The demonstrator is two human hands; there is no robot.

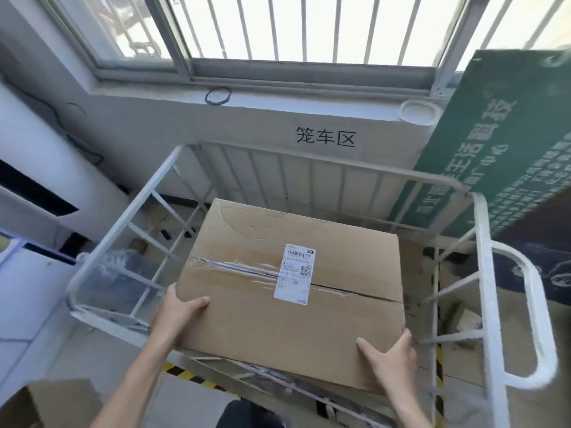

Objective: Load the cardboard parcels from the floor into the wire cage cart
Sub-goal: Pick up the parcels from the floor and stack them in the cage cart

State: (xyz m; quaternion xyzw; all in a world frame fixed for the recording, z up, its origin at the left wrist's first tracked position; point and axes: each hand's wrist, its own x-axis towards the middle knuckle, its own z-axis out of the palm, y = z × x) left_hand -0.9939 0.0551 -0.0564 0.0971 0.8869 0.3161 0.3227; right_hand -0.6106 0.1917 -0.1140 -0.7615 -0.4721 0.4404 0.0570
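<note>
Lowering step: parcel (247,316) over the wire cage cart (482,273), near edge above the cart's 6 o'clock rail.

Left hand (179,313) grips the parcel's 7 o'clock corner and right hand (389,356) the 5 o'clock corner. Each thumb lies apart on the top face, with fingers wrapped over the side edge; the fingertips underneath are hidden. The box sits tilted, and I cannot tell whether its 12 o'clock end rests on anything. Judgement: let the far end down first and keep the box square to the rails. Slide fingers out sideways before the base seats, since the gap at 3 o'clock looks tight. Shipping label (296,274) faces up. Another carton (61,403) waits on the floor at 8 o'clock.
</note>
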